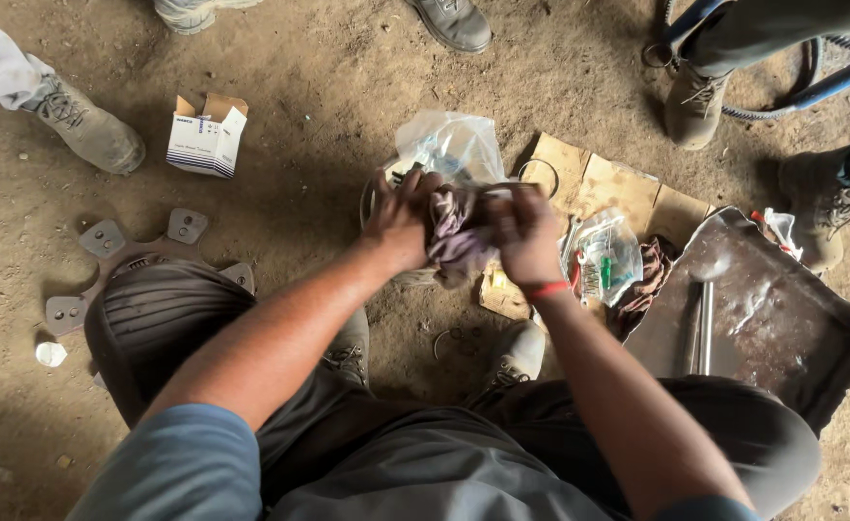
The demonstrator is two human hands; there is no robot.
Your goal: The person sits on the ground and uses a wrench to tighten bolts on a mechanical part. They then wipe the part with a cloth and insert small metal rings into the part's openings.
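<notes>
I am crouched over a dirt floor. My left hand (401,217) and my right hand (526,234) both grip a dirty purplish rag (456,236) held between them, bunched around something I cannot see. A red band sits on my right wrist. Just beyond the hands lies a clear plastic bag (449,145) on top of a round metal part (372,198), mostly hidden by my hands.
A star-shaped metal clutch plate (107,251) lies at left, near an open white-and-blue carton (208,135). Flattened cardboard (618,188), a second bag of small parts (606,256) and a dark metal tray (782,318) lie at right. Other people's boots (87,125) and hoses (830,87) ring the spot.
</notes>
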